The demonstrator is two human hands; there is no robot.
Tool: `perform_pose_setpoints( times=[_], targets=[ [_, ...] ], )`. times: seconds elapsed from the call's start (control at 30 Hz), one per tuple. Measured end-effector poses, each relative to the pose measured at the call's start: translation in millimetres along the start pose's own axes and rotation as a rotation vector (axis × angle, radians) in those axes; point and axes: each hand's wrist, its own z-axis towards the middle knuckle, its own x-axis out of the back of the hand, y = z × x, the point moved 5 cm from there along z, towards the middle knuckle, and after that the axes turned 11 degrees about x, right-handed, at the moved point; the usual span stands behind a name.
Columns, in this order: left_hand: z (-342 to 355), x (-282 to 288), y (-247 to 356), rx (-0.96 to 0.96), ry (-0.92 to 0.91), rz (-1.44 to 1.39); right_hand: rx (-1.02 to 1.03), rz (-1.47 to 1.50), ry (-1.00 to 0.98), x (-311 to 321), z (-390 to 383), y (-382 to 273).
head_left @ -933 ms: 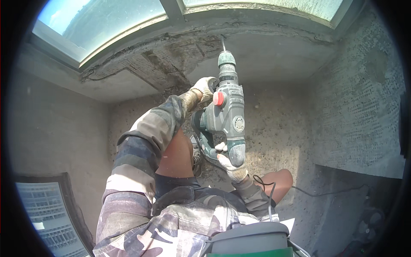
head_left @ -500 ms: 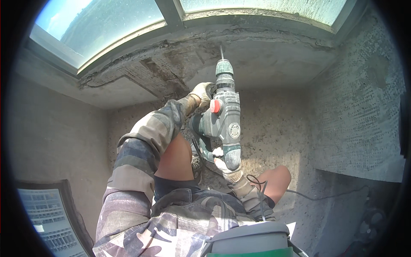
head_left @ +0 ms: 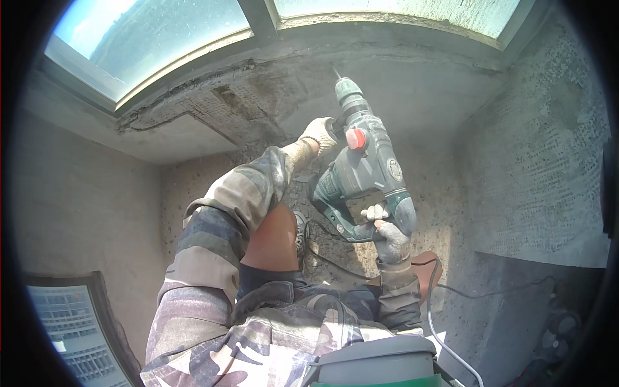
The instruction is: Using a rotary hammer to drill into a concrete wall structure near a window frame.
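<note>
A dark green and grey rotary hammer drill (head_left: pixel 371 158) with a red knob lies across my view, its bit pointing away toward the wall below the window. My left hand (head_left: pixel 320 134), in a knitted work glove, is closed around the side handle behind the chuck (head_left: pixel 349 90). At the rear, my gloved right hand (head_left: pixel 391 240) wraps the main grip, its fingers through the handle loop. The thin bit (head_left: pixel 337 74) meets the plastered wall (head_left: pixel 400 84); dust hides whether its tip is in the plaster.
Left of the bit, a broken patch of wall (head_left: pixel 225 106) shows rough, chipped material. A framed window (head_left: pixel 261 22) runs above. A power cord (head_left: pixel 335 264) trails past my legs to the right. A rough side wall (head_left: pixel 541 148) stands at right, with a fan-like object (head_left: pixel 558 335) low beside it.
The drill's rear has swung to the right, so it now slants, and both hands have moved right with it. Dust haze has thickened near the wall, and the cord has shifted.
</note>
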Motion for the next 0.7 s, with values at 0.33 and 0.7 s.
perform_pose_setpoints(
  times=[0.33,0.7],
  targets=[
    [16.2,-22.4,47.2,-0.116,0.023,0.182,0.048,0.001,0.132,10.8,57.6,-83.1],
    [5.2,-3.9,60.7,0.009,-0.034,0.014,0.078,-0.079,0.213,-40.1,43.3,-103.8]
  ],
)
